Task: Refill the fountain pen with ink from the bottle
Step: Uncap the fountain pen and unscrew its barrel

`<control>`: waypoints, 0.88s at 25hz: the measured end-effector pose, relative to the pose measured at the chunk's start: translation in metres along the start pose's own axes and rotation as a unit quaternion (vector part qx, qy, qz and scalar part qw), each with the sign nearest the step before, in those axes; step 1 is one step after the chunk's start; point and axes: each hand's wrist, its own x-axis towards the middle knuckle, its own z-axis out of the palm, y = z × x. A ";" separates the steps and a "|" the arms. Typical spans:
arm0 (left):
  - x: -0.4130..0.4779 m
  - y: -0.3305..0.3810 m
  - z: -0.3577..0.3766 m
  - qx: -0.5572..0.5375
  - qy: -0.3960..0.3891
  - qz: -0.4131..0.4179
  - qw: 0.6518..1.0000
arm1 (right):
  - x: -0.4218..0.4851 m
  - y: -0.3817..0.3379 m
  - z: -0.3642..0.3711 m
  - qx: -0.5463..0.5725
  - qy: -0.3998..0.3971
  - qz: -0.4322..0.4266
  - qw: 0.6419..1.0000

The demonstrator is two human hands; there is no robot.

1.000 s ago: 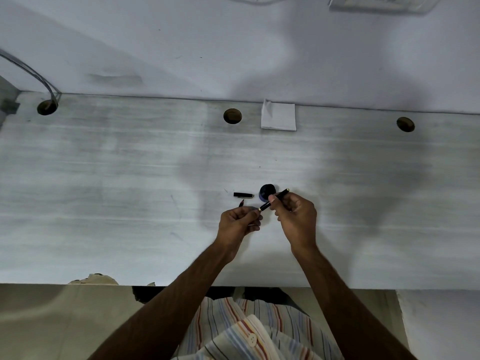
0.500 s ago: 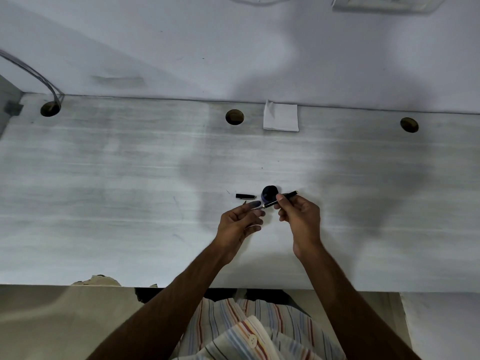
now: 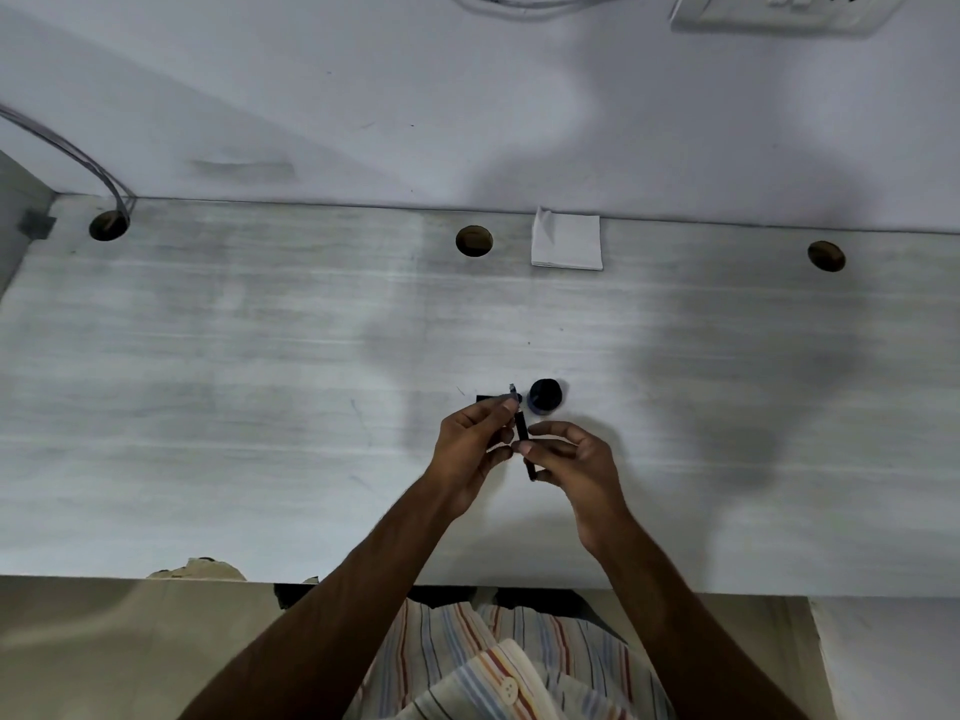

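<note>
A small dark ink bottle (image 3: 545,396) stands on the grey desk (image 3: 260,381), just beyond my hands. I hold a black fountain pen (image 3: 522,433) nearly upright between both hands, its thin tip pointing away from me next to the bottle. My left hand (image 3: 475,449) pinches its upper end. My right hand (image 3: 574,462) grips its lower end. A short black pen part (image 3: 485,398) lies on the desk behind my left fingers, mostly hidden.
A folded white tissue (image 3: 566,240) lies at the back edge by the wall. Three round cable holes (image 3: 474,241) line the back of the desk, and a cable drops into the left one. The desk's front edge is chipped at the left.
The pen has swung from lying slanted across the bottle to pointing away from me. My right hand has dropped toward me to the pen's lower end, and my left hand now pinches the upper end.
</note>
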 end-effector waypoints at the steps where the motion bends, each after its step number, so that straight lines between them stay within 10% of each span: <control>1: 0.001 0.001 -0.002 0.020 0.008 0.005 1.000 | 0.000 0.000 -0.001 -0.028 -0.008 0.001 1.000; 13: 0.012 0.000 -0.027 0.042 0.153 -0.023 0.987 | 0.048 0.039 0.011 -0.299 0.098 -0.046 0.948; 22: 0.013 0.001 -0.029 0.145 0.125 0.022 0.981 | 0.046 0.031 0.019 -0.286 0.118 -0.122 0.943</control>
